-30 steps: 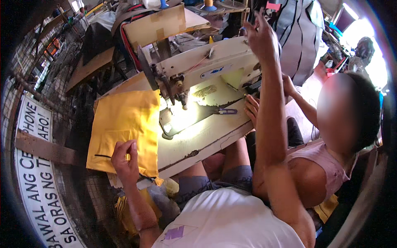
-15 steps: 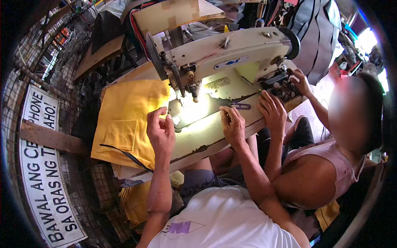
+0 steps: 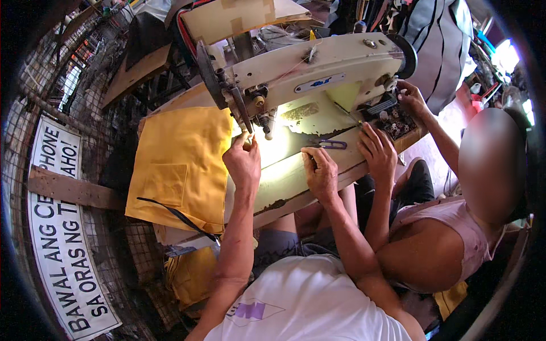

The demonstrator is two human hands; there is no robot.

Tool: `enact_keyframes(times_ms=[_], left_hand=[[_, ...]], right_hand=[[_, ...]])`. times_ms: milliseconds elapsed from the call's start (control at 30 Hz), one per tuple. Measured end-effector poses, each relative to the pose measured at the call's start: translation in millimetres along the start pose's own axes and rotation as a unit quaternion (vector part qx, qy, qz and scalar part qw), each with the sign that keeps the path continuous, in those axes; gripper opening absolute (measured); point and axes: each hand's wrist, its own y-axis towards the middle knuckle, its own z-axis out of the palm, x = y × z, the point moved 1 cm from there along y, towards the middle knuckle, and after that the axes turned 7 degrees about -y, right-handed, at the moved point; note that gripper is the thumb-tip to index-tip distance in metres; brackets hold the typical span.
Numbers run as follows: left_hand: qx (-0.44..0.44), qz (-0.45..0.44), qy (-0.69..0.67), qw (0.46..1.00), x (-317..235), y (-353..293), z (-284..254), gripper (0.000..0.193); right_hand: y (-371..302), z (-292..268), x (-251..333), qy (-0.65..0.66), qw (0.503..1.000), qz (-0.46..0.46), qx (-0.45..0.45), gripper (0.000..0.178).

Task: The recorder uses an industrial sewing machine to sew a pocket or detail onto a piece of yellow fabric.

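A cream sewing machine [image 3: 352, 62] stands on a worn table, its lamp lighting the needle area [image 3: 267, 128]. My left hand [image 3: 243, 165] is raised beside the needle area, thumb and fingers pinched; whatever they hold is too small to make out. On the table's near side my right hand [image 3: 320, 173] is closed with bent fingers, their contents hidden. Just behind it lies a pair of purple-handled thread snips [image 3: 331, 144]. Left of the machine head is a yellow cloth piece [image 3: 153, 142] with a square pocket [image 3: 169, 184] and a black strip [image 3: 176, 213] across its lower part.
At my right sits another person, one hand [image 3: 378, 150] on the table near my right hand, the other [image 3: 413, 102] at an open box [image 3: 398, 125] of small metal parts. A wire mesh wall [image 3: 122, 238] with a white sign [image 3: 62, 256] borders the left. More yellow cloth [image 3: 190, 275] hangs below.
My left hand has moved up and right from the yellow cloth's edge to the needle area. My right hand stays nearly where it was.
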Motion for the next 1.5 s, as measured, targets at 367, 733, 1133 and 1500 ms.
enact_keyframes(times_ms=[367, 733, 1133, 1500], left_hand=[[0.052, 0.038, 0.145, 0.987, 16, -22, -86, 0.013], [0.088, 0.120, 0.183, 0.972, -53, -46, -189, 0.005], [-0.040, 0.128, 0.018, 0.991, -42, -32, -181, 0.022], [0.158, 0.143, -0.238, 0.948, -43, -70, -147, 0.020]], right_hand=[[-5, -1, 4, -0.024, 1.000, -0.013, 0.008, 0.015], [26, 52, 125, -0.047, 0.903, -0.419, 0.088, 0.040], [-21, 9, 171, 0.074, 0.878, -0.433, 0.187, 0.042], [-41, -24, 195, 0.208, 0.885, -0.405, 0.097, 0.031]])
